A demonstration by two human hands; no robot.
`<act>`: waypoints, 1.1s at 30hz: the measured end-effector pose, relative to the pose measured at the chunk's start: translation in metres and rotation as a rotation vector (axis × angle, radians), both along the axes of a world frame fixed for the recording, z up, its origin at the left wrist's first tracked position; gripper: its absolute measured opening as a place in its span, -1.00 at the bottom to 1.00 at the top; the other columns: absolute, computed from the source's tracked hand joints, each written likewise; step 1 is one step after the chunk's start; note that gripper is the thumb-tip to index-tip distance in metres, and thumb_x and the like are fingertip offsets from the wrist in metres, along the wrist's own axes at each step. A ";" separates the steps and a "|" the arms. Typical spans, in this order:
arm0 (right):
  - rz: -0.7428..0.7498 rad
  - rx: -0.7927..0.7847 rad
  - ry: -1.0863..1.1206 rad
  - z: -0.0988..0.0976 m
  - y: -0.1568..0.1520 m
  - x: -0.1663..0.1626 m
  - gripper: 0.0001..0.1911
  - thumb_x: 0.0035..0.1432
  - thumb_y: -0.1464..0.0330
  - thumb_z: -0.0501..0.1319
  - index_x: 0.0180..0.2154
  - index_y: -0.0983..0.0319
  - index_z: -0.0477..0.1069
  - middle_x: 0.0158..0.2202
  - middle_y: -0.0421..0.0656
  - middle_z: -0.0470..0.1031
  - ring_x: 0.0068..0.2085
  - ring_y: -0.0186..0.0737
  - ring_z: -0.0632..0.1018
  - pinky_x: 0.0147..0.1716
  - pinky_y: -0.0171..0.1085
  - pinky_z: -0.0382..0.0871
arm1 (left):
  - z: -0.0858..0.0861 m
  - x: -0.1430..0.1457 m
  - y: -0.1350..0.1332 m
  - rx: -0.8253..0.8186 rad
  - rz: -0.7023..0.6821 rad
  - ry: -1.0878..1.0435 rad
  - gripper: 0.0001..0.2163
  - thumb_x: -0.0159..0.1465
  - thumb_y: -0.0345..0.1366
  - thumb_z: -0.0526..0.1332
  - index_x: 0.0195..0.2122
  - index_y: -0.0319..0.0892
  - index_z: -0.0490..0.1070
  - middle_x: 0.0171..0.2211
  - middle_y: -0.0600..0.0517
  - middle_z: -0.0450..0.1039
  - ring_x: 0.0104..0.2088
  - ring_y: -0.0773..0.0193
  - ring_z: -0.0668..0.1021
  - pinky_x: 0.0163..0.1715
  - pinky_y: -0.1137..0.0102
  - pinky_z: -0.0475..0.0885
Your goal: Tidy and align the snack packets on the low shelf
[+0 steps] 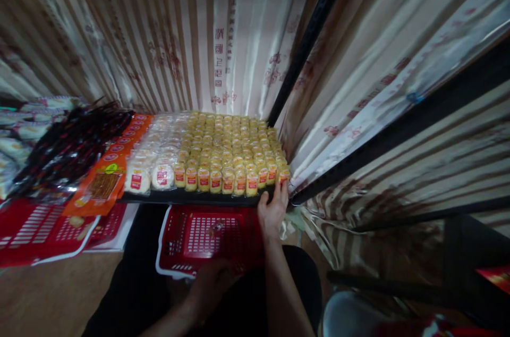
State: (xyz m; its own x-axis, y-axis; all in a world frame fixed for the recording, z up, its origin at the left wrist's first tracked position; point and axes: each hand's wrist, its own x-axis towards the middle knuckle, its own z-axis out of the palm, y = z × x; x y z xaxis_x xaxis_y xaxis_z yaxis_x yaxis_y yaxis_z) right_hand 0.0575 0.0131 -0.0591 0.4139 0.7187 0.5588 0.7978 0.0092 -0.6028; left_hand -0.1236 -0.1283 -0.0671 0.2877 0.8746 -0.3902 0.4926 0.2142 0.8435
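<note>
On a black shelf (199,197) stand close rows of small snack packets (227,182) in clear wrappers, yellow with red labels. My right hand (274,210) is at the front right corner of these rows. Its fingers reach up against the last packet (283,174), the thumb held apart at the shelf edge. Low over the near rim of a red plastic basket (162,244), my left hand (213,281) lies in deep shadow, its fingers hard to make out. The basket sits below the shelf, in front of my lap, with a small wrapped item (216,228) inside.
Left of the yellow rows are white round packets (137,179), an orange snack bag (104,184) and a dark wrapped heap (67,148). Another red basket (27,230) stands at the left. Black posts (308,39) and pleated curtains (247,34) border the shelf.
</note>
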 end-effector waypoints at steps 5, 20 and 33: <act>-0.005 0.030 0.017 0.004 -0.001 -0.004 -0.45 0.14 0.37 -0.02 0.17 0.39 0.15 0.29 0.11 0.00 0.29 0.02 0.07 0.20 0.08 0.05 | 0.021 -0.002 0.017 0.084 0.016 -0.015 -0.74 0.16 -0.41 -0.01 -0.30 -0.17 0.48 -0.29 0.00 0.54 -0.26 0.26 0.52 -0.23 0.43 0.34; 0.044 0.022 -0.050 0.001 -0.001 0.003 -0.38 0.24 0.25 -0.03 0.26 0.39 -0.04 0.30 0.14 -0.05 0.32 0.01 -0.01 0.20 0.09 0.04 | 0.056 0.015 0.068 0.525 -0.001 -0.113 -0.77 0.20 -0.46 -0.01 -0.27 -0.17 0.43 -0.39 0.00 0.50 -0.35 0.31 0.54 -0.32 0.43 0.44; 0.053 0.017 -0.038 0.002 0.003 0.006 -0.43 0.24 0.30 -0.07 0.25 0.33 0.01 0.30 0.07 0.01 0.30 -0.04 0.05 0.19 0.08 0.07 | 0.083 0.058 0.144 1.038 -0.394 0.543 -0.70 0.23 -0.53 0.00 -0.08 -0.30 0.41 -0.04 -0.11 0.44 0.07 0.18 0.37 0.09 0.28 0.31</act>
